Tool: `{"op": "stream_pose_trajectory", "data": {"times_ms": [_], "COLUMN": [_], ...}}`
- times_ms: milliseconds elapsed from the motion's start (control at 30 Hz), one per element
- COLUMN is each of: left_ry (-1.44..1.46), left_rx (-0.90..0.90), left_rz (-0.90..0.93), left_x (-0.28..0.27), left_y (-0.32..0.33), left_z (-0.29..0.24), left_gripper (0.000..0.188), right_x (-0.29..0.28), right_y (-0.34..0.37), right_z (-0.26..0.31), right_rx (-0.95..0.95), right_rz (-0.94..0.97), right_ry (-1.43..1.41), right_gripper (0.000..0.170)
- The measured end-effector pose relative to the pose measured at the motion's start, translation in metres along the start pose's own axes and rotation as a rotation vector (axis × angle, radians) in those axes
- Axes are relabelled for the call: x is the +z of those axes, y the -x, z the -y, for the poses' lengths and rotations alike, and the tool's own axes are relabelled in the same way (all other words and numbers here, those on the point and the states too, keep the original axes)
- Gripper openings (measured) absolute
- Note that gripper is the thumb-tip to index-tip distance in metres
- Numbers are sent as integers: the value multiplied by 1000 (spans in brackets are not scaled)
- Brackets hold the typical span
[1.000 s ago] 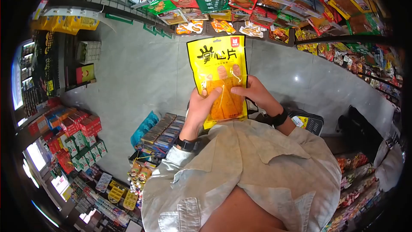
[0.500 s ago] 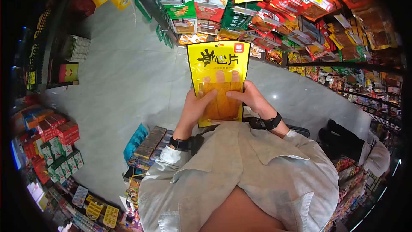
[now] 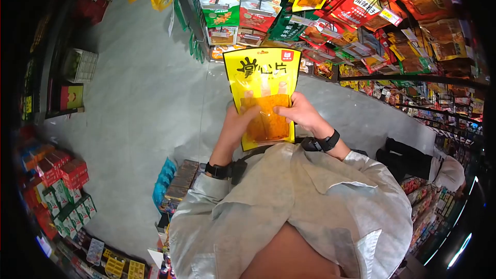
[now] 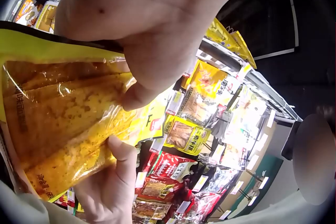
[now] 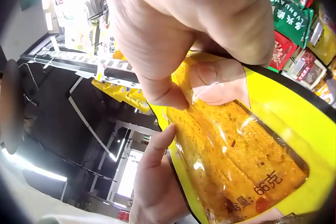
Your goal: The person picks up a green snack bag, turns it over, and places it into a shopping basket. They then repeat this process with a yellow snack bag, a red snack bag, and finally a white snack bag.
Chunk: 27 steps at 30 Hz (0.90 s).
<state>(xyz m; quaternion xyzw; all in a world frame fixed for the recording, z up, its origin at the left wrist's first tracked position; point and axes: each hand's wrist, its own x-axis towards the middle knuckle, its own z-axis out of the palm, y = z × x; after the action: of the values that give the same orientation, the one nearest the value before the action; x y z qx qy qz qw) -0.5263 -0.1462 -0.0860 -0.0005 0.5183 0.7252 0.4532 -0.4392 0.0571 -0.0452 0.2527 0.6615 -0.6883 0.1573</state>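
Observation:
Both hands hold a yellow snack packet (image 3: 266, 80) upright in front of the body. It has black lettering, a dark border and a clear window with orange-brown, spice-flecked flat slices inside. My left hand (image 3: 235, 126) grips the left edge, its thumb lying over the window. On the opposite edge my right hand (image 3: 306, 113) does the same, thumb pressing the front, fingers behind and mostly hidden. In the left wrist view both thumbs rest on the shiny film of the packet (image 4: 63, 113). The right wrist view shows a printed weight on its window (image 5: 236, 150).
Ahead and to the right, a rack carries hanging snack packets (image 3: 361, 8) with price tags. Stacked red and green boxes (image 3: 67, 196) stand at the left. Dark boxes (image 3: 181, 178) sit near my left elbow. Grey tiled floor (image 3: 139, 98) lies between; dark trousers (image 3: 405, 157) show at right.
The head view has turned, so the rack's packets appear larger and the left-hand boxes lie farther left. The packet stays in both hands, with the left thumb shifted slightly.

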Motion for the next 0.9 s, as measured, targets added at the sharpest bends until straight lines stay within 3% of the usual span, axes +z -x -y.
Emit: {"op": "stream_pose_trajectory", "data": {"times_ms": [300, 500, 600, 700, 833, 900], "left_ry": [-10, -103, -145, -274, -654, -609], "left_rx": [-99, -35, 55, 151, 558, 562], "left_rz": [19, -10, -46, -131, -226, -240], "left_x": [16, 57, 94, 122, 160, 187], "left_y": [-36, -87, -120, -156, -195, -201], "left_z": [-12, -32, -52, -62, -64, -69], "left_gripper": [41, 41, 47, 58, 80, 85], "right_x": [-28, -85, -126, -170, -216, -235], "right_y": [-18, -53, -66, -83, -98, -101], "right_z": [0, -1, 24, 42, 53, 56], "right_rx": [48, -215, -158, -65, -140, -196], "right_rz": [0, -74, -65, -47, -95, -126], "right_ry": [-51, -43, -127, -202, -222, -178], "right_gripper": [26, 29, 30, 43, 45, 46]}}
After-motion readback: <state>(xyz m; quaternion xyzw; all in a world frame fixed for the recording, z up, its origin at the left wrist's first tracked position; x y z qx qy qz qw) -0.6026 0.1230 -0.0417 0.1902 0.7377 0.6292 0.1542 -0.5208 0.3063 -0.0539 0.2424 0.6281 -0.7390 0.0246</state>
